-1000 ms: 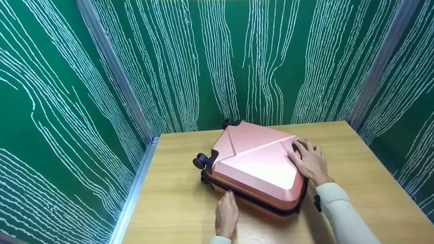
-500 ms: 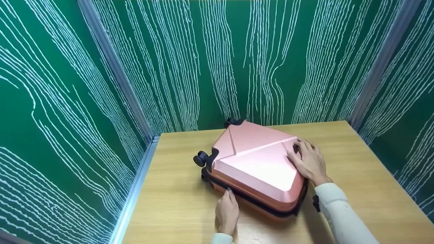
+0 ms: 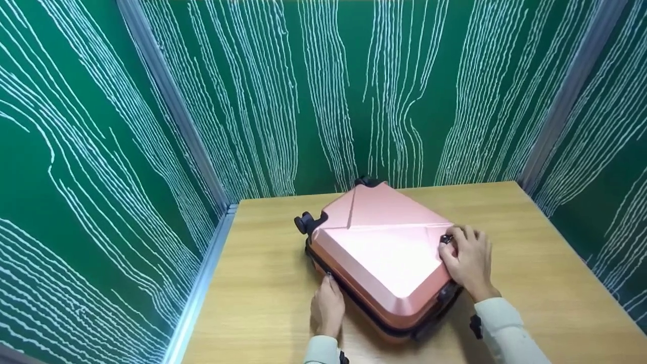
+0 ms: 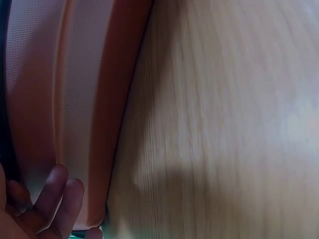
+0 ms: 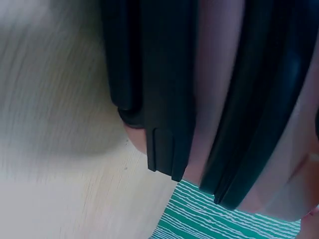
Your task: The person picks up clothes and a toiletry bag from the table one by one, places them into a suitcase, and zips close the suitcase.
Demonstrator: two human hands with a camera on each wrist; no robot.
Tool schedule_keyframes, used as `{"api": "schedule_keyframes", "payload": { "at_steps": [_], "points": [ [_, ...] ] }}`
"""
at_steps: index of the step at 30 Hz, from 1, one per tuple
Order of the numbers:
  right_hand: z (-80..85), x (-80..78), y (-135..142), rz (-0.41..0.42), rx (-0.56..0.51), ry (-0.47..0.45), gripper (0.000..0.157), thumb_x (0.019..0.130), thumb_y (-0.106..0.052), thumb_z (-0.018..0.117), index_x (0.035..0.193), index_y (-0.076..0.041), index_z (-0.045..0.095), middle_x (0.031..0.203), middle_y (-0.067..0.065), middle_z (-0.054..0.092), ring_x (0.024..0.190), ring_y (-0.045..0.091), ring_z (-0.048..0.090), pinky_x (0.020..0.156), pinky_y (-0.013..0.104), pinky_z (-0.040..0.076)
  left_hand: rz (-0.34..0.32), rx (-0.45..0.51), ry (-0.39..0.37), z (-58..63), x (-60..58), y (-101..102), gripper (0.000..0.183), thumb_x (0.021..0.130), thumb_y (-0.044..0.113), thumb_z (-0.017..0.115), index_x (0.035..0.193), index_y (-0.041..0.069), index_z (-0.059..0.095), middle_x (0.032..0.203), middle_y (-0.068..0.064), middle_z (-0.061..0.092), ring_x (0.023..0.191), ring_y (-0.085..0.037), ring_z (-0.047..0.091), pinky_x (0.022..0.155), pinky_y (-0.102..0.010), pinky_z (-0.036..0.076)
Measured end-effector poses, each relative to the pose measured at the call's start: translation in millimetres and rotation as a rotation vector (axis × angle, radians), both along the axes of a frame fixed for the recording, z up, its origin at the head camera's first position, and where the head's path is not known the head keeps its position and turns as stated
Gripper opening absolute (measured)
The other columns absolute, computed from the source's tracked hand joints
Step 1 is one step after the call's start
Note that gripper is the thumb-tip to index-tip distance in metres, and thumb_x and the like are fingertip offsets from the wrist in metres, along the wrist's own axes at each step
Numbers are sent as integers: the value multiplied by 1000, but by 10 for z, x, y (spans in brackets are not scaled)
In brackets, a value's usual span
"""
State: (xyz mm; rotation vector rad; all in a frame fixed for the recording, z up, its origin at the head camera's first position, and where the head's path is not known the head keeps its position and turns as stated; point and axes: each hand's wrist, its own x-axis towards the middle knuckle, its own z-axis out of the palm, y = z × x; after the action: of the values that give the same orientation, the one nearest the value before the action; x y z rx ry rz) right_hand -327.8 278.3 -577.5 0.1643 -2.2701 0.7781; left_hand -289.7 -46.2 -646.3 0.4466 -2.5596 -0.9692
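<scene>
A pink hard-shell suitcase (image 3: 384,258) lies flat on the wooden table, its wheels (image 3: 305,222) toward the back left. At its near-left side my left hand (image 3: 327,308) pinches a small zipper pull (image 3: 328,274) on the dark zipper band. In the left wrist view, the lower fingers (image 4: 67,204) of that hand are bent beside the suitcase's side. My right hand (image 3: 470,258) grips the right corner, thumb and fingers around a small black part (image 3: 446,238). The right wrist view shows black handle parts (image 5: 169,99) and the zipper band; little of the right hand shows there.
The wooden table (image 3: 263,303) extends on both sides of the suitcase. Green panels with wavy white lines (image 3: 323,101) enclose it at the back and sides, joined by grey metal posts (image 3: 172,101). The suitcase's rear wheel is close to the back panel.
The suitcase has turned clockwise as seen from above. Its right corner came nearer and its near corner swung left. My left hand shifted slightly left; my right hand moved a little nearer with the corner.
</scene>
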Motion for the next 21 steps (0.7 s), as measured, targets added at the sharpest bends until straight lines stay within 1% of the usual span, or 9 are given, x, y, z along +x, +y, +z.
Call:
{"api": "schedule_keyframes", "payload": {
  "at_steps": [2,4,6,7,10,12,14,17,21],
  "points": [
    [-9,23,-35,42,-18,21,29,83,-16,63,109,-4,67,124,17,65,116,44,49,97,61,32,7,-9,-5,-1,-24,-18,26,107,29,49,88,16,62,76,-14,72,70,-41,70,56,-51,46],
    [-10,50,-67,83,-48,36,28,82,-11,61,107,-1,68,132,16,66,126,42,50,103,63,32,10,-17,-7,6,-48,-35,26,106,28,49,88,16,62,74,-14,71,69,-41,69,55,-51,46],
    [-13,81,-91,104,-78,40,26,82,-9,61,106,-1,68,136,16,65,130,41,49,105,63,31,1,-16,-12,18,-69,-51,26,107,28,48,88,16,62,72,-13,70,66,-39,68,54,-50,45],
    [-15,100,-101,105,-86,38,25,82,-8,62,105,-1,68,137,15,65,129,41,49,105,64,30,-1,-16,-16,22,-81,-57,27,107,28,48,88,16,63,72,-13,69,65,-38,68,53,-49,45],
    [-14,169,-132,85,-89,30,24,81,-10,63,103,-5,68,136,14,65,125,42,48,100,65,29,-2,-15,-30,26,-131,-77,28,108,29,47,92,16,66,74,-14,71,66,-38,68,54,-49,46],
    [-21,224,-155,64,-69,24,24,80,-13,64,103,-7,68,134,14,65,120,42,48,98,66,28,2,-11,-49,20,-170,-95,29,108,30,46,94,16,67,76,-15,71,67,-39,68,55,-49,47],
    [-27,292,-194,36,-40,15,26,81,-17,65,105,-9,69,133,14,64,117,42,47,97,66,28,7,-7,-70,13,-219,-123,33,108,32,45,92,15,68,78,-16,73,69,-40,69,55,-50,47],
    [-42,407,-273,-2,1,-15,32,83,-25,68,112,-12,70,133,15,62,112,42,47,96,66,28,6,1,-89,8,-295,-183,38,108,34,42,89,13,68,81,-18,74,71,-41,70,56,-50,48],
    [-25,551,-386,-32,76,-76,45,86,-39,69,126,-18,69,135,17,57,111,44,45,96,66,27,-26,-14,-106,23,-382,-271,38,109,34,40,101,13,71,90,-19,76,78,-43,71,62,-53,52]
  ]
}}
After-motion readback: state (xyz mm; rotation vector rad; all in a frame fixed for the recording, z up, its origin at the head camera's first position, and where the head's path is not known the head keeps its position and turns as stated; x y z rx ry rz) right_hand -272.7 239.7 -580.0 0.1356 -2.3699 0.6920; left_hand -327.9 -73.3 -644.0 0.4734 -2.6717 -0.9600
